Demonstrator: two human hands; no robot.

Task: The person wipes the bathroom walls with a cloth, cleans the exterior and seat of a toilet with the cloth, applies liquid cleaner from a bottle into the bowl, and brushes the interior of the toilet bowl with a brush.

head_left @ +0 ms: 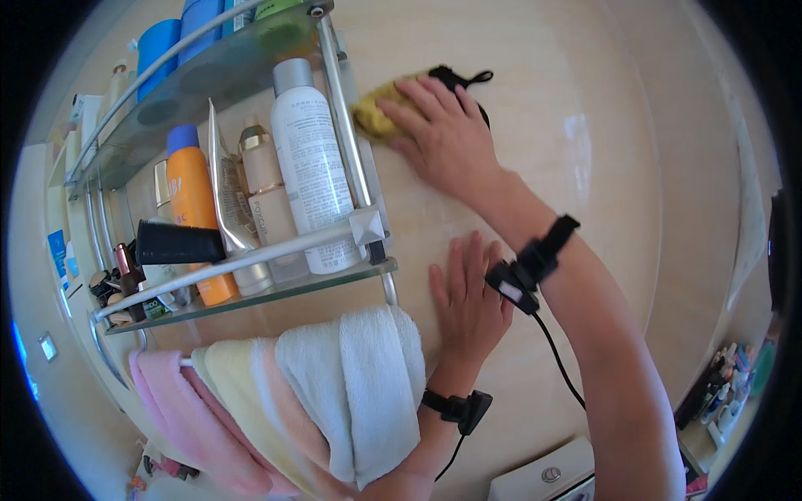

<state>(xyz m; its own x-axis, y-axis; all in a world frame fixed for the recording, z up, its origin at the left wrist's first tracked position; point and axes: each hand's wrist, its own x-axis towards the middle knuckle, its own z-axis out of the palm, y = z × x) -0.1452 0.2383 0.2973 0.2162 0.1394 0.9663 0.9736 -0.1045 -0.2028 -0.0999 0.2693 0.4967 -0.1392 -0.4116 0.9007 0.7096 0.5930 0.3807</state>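
Note:
My right hand [443, 138] presses a yellow and black cleaning cloth [378, 114] against the beige tiled wall [535, 108], its fingers spread over the cloth. A black loop sticks out at the cloth's upper right end. Lower down, my left hand [469, 296] lies flat on the wall with its fingers stretched out and nothing in it. Close to the cloth's left edge stands the metal post of a glass wall shelf [251, 313]. Each wrist wears a black strap with a small device and a cable.
On the shelf stand a white spray can [313, 167], an orange bottle [191, 184], a tube [230, 188] and a black cup [180, 243]. Towels [380, 384] hang below it, beside my left forearm. A white box-like fixture [543, 476] is at the bottom. Small items [731, 384] crowd the right.

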